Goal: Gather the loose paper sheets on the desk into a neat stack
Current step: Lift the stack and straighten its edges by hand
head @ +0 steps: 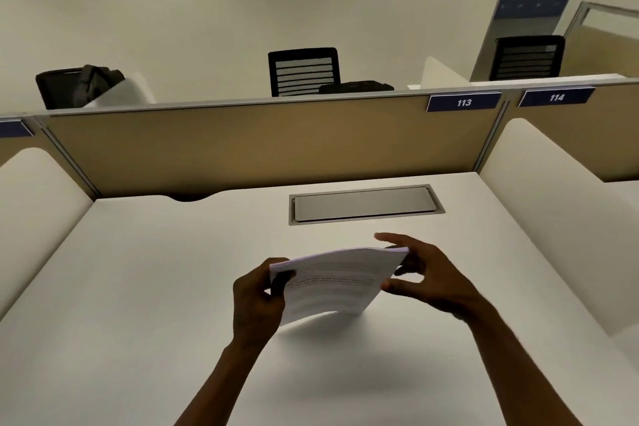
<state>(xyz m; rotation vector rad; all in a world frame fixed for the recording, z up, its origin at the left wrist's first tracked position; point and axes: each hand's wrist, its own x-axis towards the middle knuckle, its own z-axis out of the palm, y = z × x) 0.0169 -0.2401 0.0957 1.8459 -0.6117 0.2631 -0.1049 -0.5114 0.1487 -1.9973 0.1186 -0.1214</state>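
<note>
A bundle of white printed paper sheets (337,282) is held upright and tilted above the middle of the white desk (138,304), its lower edge near the surface. My left hand (257,301) grips the bundle's left edge, thumb on the front. My right hand (430,278) is at the right edge with fingers spread, thumb and fingertips touching the paper's side. No other loose sheets show on the desk.
A grey cable-access flap (364,204) is set into the desk behind the sheets. White side dividers (553,211) flank the desk, and a tan partition (259,145) labelled 113 closes the back. Black chairs and a bag stand beyond it.
</note>
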